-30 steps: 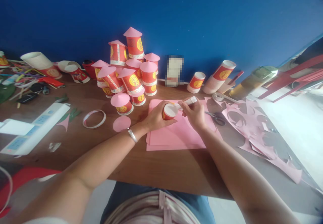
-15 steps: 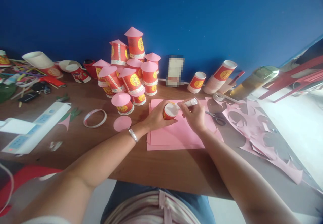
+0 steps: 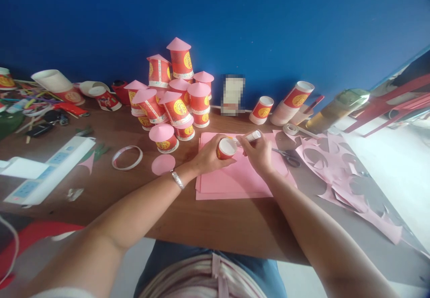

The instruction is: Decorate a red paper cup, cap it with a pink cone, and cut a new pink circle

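Left hand [image 3: 211, 156] still curls round the cup [image 3: 227, 148], right hand [image 3: 259, 151] still pinches the white tube [image 3: 253, 136], suggesting unfinished work.

Worn are a silver bracelet [image 3: 178, 180], striped top [image 3: 196, 284] and blue bottoms [image 3: 148, 269].

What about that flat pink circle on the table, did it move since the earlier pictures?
No. The flat pink circle lies in the same spot beside the white ring; both shift slightly rightward in the picture together, so the camera likely moved.
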Motion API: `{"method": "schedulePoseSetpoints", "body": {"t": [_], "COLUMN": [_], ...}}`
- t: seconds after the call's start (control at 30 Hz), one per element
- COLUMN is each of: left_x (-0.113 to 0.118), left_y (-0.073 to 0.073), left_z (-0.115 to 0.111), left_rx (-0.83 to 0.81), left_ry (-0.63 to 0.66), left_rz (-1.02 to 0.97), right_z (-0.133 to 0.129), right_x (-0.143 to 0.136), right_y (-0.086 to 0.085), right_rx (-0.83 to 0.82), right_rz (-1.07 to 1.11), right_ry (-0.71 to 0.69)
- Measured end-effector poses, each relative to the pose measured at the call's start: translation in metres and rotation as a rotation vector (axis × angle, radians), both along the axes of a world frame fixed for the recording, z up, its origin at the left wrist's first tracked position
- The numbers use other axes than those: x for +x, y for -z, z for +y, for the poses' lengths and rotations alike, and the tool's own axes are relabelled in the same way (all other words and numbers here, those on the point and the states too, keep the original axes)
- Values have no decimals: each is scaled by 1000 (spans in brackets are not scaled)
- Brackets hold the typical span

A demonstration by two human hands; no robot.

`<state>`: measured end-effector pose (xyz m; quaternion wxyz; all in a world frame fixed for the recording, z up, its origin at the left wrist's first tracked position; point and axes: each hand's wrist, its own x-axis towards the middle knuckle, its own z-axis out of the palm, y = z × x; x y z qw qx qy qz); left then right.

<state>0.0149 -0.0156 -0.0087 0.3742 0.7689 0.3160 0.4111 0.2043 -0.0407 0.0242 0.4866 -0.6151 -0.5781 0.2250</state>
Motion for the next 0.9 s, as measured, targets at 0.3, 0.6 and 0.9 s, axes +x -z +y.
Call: {"method": "schedulePoseSetpoints", "body": {"t": [0.3,0.6,0.9], "left_x": [-4,0,-3], "left_y": [-1,-3,-2], "left_z": [6,1,5], "left_rx": [40,-201,-258], "left_ry": [79,92,138], "left_rz": [-8,-112,-148], "right_z": [0,-1,3], "right_x": [5,4,4], "right_y": [-8,-6,-6], "right_rx": [61,60,49], "right_rz": [87,-103,-67], "right_ry": [-4,-25,-9]}}
